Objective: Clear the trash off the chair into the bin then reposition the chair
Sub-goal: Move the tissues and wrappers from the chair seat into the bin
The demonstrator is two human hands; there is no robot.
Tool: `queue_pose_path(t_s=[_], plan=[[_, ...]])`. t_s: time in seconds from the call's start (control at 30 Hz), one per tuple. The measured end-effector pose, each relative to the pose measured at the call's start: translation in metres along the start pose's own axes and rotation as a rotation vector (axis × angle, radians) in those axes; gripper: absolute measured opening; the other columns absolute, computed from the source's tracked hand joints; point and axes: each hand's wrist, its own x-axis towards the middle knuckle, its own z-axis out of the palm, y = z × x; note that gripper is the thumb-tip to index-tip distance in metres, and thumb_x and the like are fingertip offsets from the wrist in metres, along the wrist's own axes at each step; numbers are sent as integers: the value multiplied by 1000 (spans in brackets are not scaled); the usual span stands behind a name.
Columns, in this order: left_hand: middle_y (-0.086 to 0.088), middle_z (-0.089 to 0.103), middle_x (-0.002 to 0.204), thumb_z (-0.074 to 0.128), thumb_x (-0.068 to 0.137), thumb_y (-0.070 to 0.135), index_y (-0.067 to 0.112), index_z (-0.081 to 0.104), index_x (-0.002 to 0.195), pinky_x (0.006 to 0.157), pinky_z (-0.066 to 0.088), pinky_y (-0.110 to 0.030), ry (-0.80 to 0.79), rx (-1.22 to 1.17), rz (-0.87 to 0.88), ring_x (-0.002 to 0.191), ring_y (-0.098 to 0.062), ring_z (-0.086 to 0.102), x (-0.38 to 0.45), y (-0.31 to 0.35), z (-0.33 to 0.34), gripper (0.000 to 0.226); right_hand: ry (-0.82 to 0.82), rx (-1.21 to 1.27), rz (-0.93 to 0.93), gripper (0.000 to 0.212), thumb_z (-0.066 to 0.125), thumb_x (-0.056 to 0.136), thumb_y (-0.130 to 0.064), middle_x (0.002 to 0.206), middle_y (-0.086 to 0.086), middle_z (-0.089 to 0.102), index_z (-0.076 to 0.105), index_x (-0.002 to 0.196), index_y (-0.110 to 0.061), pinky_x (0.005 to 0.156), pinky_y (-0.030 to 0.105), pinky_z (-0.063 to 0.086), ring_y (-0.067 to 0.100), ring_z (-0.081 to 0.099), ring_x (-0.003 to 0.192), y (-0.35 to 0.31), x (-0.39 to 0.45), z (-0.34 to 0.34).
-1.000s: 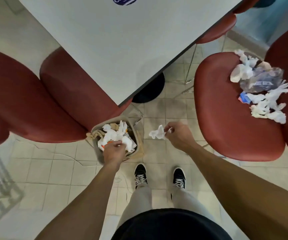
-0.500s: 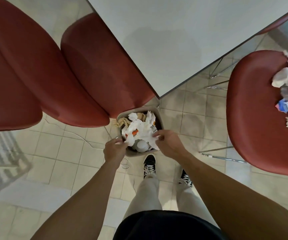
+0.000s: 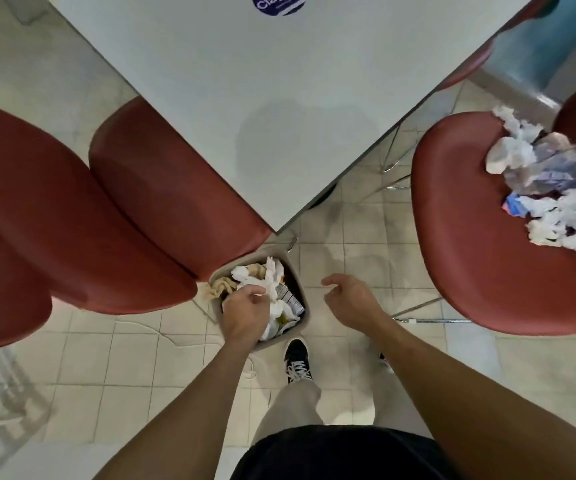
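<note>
A small beige bin [image 3: 238, 265] stands on the tiled floor by the table's corner, full of crumpled white paper and wrappers [image 3: 281, 308]. My left hand [image 3: 245, 315] is over the bin, its curled fingers pinching the white paper on top. Empty, with fingers loosely curled, my right hand [image 3: 349, 297] hovers over the floor just right of the bin. The red chair [image 3: 470, 258] at the right carries a pile of trash [image 3: 549, 181] on its far side: white tissues, a clear plastic bag and a blue scrap.
A white table [image 3: 245, 98] fills the top middle, its corner just above the bin. Two more red chairs [image 3: 162, 199] [image 3: 20, 220] crowd the left. My shoe [image 3: 297, 360] stands right behind the bin. Tiled floor lies between bin and right chair.
My right hand let go of the white tissue at the bin and drew away to the right, empty. My left hand moved from the bin's edge onto the paper inside.
</note>
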Motion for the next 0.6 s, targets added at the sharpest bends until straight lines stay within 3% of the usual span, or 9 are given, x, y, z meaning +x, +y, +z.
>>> queue_pose_path(t_s=[0.1,0.23,0.3,0.43,0.6], plan=[[3,67,83,64,87,12,18,69,88,64,41,-13,-95,62,94,78,-12,62,3,31,29,8,61,97,70,31,53,90,-14,82,-2,65,60,119,-22,74,23,48,16,63,80,29,3,-38],[1,69,86,64,84,4,25,67,78,79,51,-24,-222,111,142,85,-16,65,7,70,78,22,178,106,124,32,57,87,-17,81,-2,62,62,118,-22,87,32,51,22,63,93,78,7,-99],[-1,68,87,63,85,3,21,67,83,73,46,-19,-250,134,165,84,-15,63,5,97,109,19,233,102,153,33,59,84,-19,83,-2,65,63,116,-24,90,31,50,23,64,97,105,11,-137],[1,65,83,64,85,2,15,69,88,71,43,-17,-283,170,235,85,-17,63,0,157,176,14,327,163,175,40,60,81,-15,108,5,70,62,121,-20,96,34,49,25,63,106,153,20,-213],[4,69,87,62,85,13,23,70,90,68,46,-19,-339,252,322,80,-12,63,-3,235,272,14,375,220,199,41,60,87,-12,116,5,65,56,128,-17,94,36,51,22,62,106,214,49,-302]])
